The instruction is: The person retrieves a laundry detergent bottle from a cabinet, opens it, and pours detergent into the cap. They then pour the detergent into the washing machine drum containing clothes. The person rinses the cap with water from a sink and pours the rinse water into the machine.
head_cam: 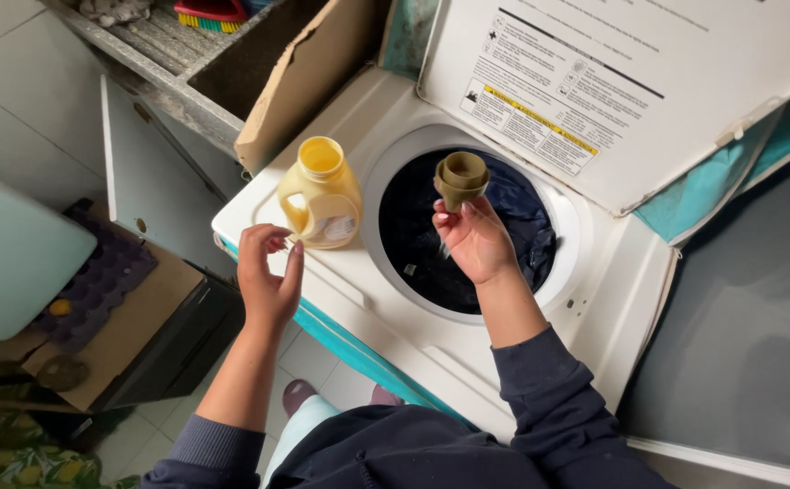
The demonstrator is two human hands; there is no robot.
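Observation:
A white top-loading washing machine [467, 349] stands with its lid [612, 81] raised. Dark blue laundry [512, 226] fills the drum. My right hand [474, 240] holds an olive-green measuring cap [461, 179] upright over the drum opening. A yellow detergent bottle [320, 195] with no cap stands on the machine's left top edge. My left hand [268, 276] hovers just in front of the bottle with fingers apart, near its handle, not gripping it.
A brown cardboard flap [300, 81] leans behind the bottle beside a concrete sink [168, 72] with a red brush [209, 14]. A purple egg tray [96, 285] lies on a box at the left. A teal cover [712, 181] hangs behind the lid.

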